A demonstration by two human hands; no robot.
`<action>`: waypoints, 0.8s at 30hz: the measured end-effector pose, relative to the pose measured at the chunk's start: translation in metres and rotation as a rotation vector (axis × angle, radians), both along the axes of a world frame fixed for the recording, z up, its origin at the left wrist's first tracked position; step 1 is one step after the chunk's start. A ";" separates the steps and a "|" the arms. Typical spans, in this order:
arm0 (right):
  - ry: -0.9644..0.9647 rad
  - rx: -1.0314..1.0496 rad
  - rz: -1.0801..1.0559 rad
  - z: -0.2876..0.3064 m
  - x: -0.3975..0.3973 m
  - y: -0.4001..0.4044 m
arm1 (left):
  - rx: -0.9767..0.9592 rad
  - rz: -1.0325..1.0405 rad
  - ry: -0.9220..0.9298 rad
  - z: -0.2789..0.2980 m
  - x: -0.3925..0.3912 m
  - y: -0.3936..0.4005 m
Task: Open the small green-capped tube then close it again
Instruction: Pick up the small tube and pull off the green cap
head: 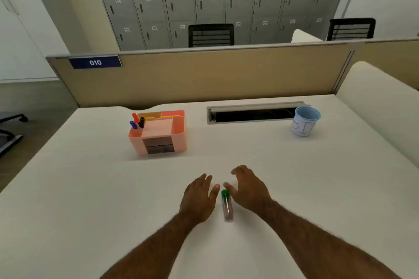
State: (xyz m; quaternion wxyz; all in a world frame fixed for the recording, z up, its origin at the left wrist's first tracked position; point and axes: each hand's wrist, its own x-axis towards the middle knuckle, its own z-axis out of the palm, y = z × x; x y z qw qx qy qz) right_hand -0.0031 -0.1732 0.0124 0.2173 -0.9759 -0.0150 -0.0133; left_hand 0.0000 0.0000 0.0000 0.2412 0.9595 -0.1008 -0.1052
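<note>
A small clear tube (227,207) with a green cap (225,193) lies on the white table (90,188), cap pointing away from me and fitted on the tube. My left hand (198,197) rests just left of it, palm down, fingers apart, its thumb tip close to the cap. My right hand (248,188) hovers just right of the tube, fingers spread, thumb near the cap. Neither hand holds the tube.
A pink desk organiser (158,133) with markers stands at the back left. A blue-rimmed paper cup (305,121) sits at the back right beside a cable slot (251,114). A beige partition (204,75) closes the far edge.
</note>
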 end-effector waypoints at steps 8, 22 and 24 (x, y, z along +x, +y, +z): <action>0.149 0.013 -0.102 -0.019 -0.031 0.014 | -0.297 0.088 0.088 -0.010 -0.014 -0.006; 0.413 0.871 -0.216 -0.001 -0.024 0.029 | -1.061 0.507 0.355 0.013 0.004 -0.011; 0.424 0.955 -0.154 0.004 -0.021 0.032 | -1.111 0.505 0.358 0.019 0.008 -0.010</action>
